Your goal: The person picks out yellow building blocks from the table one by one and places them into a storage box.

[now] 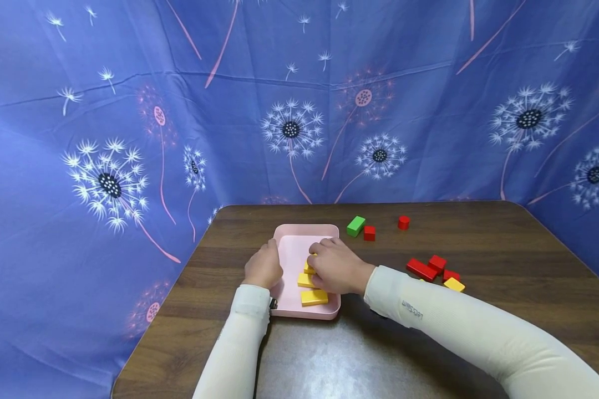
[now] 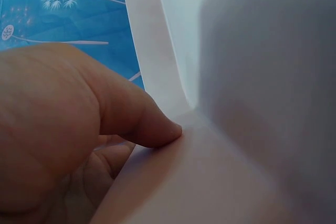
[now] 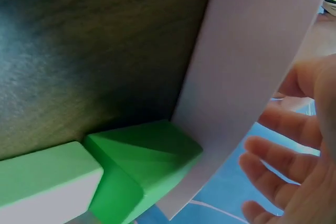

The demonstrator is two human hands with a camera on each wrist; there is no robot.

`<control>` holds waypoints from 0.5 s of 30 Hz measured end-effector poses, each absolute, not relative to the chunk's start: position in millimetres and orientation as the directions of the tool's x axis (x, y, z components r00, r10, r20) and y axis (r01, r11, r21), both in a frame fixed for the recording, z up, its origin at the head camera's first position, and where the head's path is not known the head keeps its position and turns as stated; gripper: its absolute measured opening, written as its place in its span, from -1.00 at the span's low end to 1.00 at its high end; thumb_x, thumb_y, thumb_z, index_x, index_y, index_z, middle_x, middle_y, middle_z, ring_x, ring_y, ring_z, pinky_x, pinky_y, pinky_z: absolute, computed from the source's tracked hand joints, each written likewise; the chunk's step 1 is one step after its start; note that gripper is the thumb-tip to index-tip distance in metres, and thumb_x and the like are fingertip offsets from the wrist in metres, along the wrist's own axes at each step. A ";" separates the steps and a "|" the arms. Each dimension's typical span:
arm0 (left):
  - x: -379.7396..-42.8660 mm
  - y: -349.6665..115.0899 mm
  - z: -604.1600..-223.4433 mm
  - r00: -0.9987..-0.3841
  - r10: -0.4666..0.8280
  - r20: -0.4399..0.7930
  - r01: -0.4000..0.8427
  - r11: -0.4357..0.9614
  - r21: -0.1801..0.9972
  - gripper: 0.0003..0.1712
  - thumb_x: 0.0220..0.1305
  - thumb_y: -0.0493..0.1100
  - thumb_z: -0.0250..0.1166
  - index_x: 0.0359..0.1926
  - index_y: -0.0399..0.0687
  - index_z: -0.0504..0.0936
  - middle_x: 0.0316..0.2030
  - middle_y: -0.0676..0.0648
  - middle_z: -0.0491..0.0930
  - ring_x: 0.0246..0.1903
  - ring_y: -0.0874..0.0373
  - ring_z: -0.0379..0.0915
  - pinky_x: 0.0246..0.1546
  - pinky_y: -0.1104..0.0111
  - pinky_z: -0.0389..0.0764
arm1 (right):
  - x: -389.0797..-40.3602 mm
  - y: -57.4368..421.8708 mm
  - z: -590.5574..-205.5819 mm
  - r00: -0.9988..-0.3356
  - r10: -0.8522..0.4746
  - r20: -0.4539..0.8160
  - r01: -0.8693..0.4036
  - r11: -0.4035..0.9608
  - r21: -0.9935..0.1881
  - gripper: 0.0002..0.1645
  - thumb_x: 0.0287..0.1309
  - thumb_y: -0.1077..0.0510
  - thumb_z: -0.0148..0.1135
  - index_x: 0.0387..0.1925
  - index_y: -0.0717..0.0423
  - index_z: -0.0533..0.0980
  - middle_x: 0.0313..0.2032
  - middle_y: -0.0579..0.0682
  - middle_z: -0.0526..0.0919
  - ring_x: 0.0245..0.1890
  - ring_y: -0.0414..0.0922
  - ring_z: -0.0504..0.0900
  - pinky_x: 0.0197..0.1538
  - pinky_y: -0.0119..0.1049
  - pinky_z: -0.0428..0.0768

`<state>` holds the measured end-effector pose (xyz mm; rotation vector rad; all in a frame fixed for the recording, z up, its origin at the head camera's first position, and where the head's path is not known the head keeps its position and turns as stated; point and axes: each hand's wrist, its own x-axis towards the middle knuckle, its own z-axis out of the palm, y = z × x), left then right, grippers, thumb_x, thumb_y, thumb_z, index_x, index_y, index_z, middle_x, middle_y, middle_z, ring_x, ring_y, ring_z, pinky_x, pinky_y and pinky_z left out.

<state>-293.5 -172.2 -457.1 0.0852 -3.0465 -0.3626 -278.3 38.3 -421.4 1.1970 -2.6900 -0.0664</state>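
Note:
A pink tray lies on the table with several yellow blocks inside, one yellow block near its front. At the tray's left wall is my left hand; the left wrist view shows its thumb pressed on the inner face and the fingers curled outside. My right hand reaches over the right wall, pinching a yellow block that its fingers partly cover. In the right wrist view, two green blocks stand outside the tray beside its wall.
Behind the tray's right corner lie a green block and a red cube, with a red cylinder farther right. A red bar, more red blocks and a yellow block lie beyond my right sleeve. A blue curtain hangs behind the table.

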 end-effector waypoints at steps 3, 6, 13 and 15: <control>-293.3 -172.4 -457.5 -0.996 -0.060 0.066 -0.043 0.971 0.236 -0.21 0.30 -0.23 0.39 0.47 -0.26 0.28 0.17 -0.27 0.60 0.03 -0.14 0.68 0.01 -0.05 0.71 | -277.0 39.4 -422.0 -0.652 -0.734 0.188 -0.728 0.676 0.116 -0.59 0.13 -0.13 0.40 -0.04 -0.04 0.72 0.03 -0.03 0.71 0.11 -0.01 0.61 0.35 0.06 0.46; -293.3 -172.6 -457.6 -0.996 -0.060 0.069 -0.042 0.971 0.235 -0.21 0.30 -0.23 0.39 0.48 -0.26 0.28 0.17 -0.27 0.61 0.02 -0.14 0.68 0.00 -0.05 0.71 | -276.6 40.3 -422.2 -0.648 -0.735 0.200 -0.728 0.675 0.119 -0.59 0.13 -0.13 0.40 -0.03 -0.06 0.71 0.02 -0.04 0.71 0.11 -0.03 0.61 0.37 0.05 0.45; -293.7 -171.5 -457.0 -0.996 -0.064 0.064 -0.048 0.972 0.230 -0.21 0.29 -0.23 0.39 0.48 -0.25 0.28 0.16 -0.26 0.61 0.00 -0.13 0.68 -0.02 -0.04 0.72 | -273.8 45.4 -422.4 -0.639 -0.740 0.207 -0.736 0.667 0.114 -0.65 0.18 -0.11 0.35 -0.06 -0.07 0.70 0.00 -0.05 0.69 0.07 -0.04 0.61 0.35 0.05 0.45; -294.0 -171.4 -456.8 -0.996 -0.069 0.056 -0.054 0.970 0.236 -0.20 0.29 -0.24 0.40 0.48 -0.24 0.28 0.17 -0.26 0.60 0.01 -0.13 0.68 -0.01 -0.03 0.72 | -272.5 47.7 -421.9 -0.635 -0.741 0.216 -0.736 0.666 0.119 -0.67 0.19 -0.10 0.32 -0.07 -0.07 0.69 0.00 -0.05 0.69 0.06 -0.04 0.60 0.35 0.05 0.45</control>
